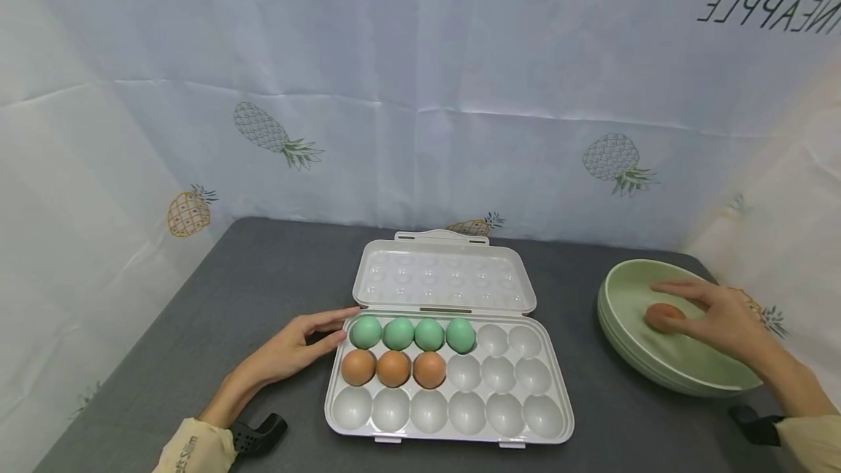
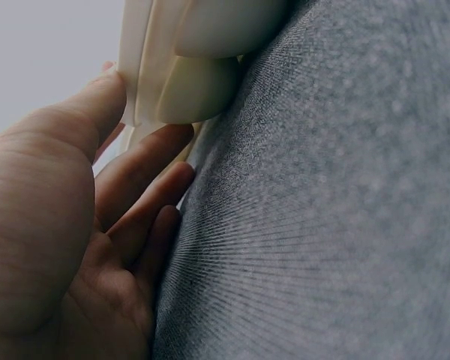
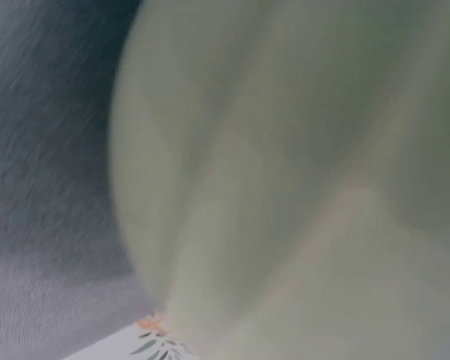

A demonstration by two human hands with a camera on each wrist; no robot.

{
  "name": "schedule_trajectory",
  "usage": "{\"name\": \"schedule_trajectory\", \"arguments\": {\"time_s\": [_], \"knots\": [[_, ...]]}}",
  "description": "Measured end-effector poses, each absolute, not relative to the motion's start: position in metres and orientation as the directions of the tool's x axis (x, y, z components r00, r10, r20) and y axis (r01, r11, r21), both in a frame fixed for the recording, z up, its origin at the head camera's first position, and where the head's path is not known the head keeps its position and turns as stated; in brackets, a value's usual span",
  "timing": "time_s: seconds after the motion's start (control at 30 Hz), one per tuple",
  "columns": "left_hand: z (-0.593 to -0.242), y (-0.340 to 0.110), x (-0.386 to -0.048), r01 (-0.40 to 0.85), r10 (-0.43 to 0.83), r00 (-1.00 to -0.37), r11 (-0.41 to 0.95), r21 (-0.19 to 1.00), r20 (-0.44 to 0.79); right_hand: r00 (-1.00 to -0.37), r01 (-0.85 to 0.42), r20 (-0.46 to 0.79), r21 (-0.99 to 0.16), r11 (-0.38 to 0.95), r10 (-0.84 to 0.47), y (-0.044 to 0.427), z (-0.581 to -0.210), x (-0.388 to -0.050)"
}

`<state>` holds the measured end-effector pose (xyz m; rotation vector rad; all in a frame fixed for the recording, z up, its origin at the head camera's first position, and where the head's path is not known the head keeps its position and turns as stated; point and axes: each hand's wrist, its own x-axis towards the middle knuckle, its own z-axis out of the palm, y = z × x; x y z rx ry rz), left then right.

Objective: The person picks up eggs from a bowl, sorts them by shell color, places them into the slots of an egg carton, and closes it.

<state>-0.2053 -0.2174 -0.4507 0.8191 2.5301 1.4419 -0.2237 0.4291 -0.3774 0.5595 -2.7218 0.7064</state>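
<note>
A white egg box (image 1: 449, 413) stands with its lid laid back. Green eggs (image 1: 429, 334) sit at the left of its back row, and three brown eggs (image 1: 393, 368) fill the left of the middle row. My left hand (image 1: 289, 349) touches the box's left side with its fingers extended; in the left wrist view the thumb meets the rim (image 2: 135, 67). At the right, my right hand (image 1: 732, 320) reaches into the top green bowl (image 1: 631, 290), its fingers spread around a brown egg (image 1: 662, 314). The thumb overlaps this egg, while a gap shows below the upper finger.
The bowls are stacked near the right edge of the dark grey table (image 1: 276, 268). The box's open lid (image 1: 445, 276) lies toward the back. A pineapple-print curtain (image 1: 420, 93) hangs behind and at both sides. In the right wrist view the bowls' outer wall (image 3: 210, 187) fills most of the picture, blurred.
</note>
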Motion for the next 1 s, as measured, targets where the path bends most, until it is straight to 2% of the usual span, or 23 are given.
{"name": "schedule_trajectory", "arguments": {"time_s": [0.13,0.37,0.6,0.8,0.9,1.0], "knots": [[-0.450,-0.217,-0.205,0.395,0.505,-0.849,0.408,0.823,0.158,-0.839,-0.490,0.397,-0.253,0.834,-0.372,0.434,-0.385,-0.230],[-0.450,-0.216,-0.205,0.388,0.498,-0.854,0.421,0.820,0.149,-0.819,-0.508,0.390,-0.152,0.848,-0.421,0.444,-0.398,-0.235],[-0.450,-0.217,-0.205,0.383,0.495,-0.857,0.428,0.819,0.143,-0.809,-0.524,0.410,-0.179,0.833,-0.421,0.449,-0.407,-0.236],[-0.451,-0.217,-0.205,0.386,0.500,-0.854,0.421,0.821,0.145,-0.806,-0.485,0.448,-0.121,0.866,-0.388,0.444,-0.408,-0.236],[-0.450,-0.217,-0.205,0.385,0.501,-0.853,0.418,0.823,0.145,-0.855,-0.409,0.424,-0.196,0.891,-0.299,0.441,-0.406,-0.232],[-0.450,-0.217,-0.205,0.385,0.499,-0.854,0.420,0.822,0.145,-0.925,-0.275,0.356,-0.396,0.876,-0.130,0.439,-0.402,-0.226]]}}
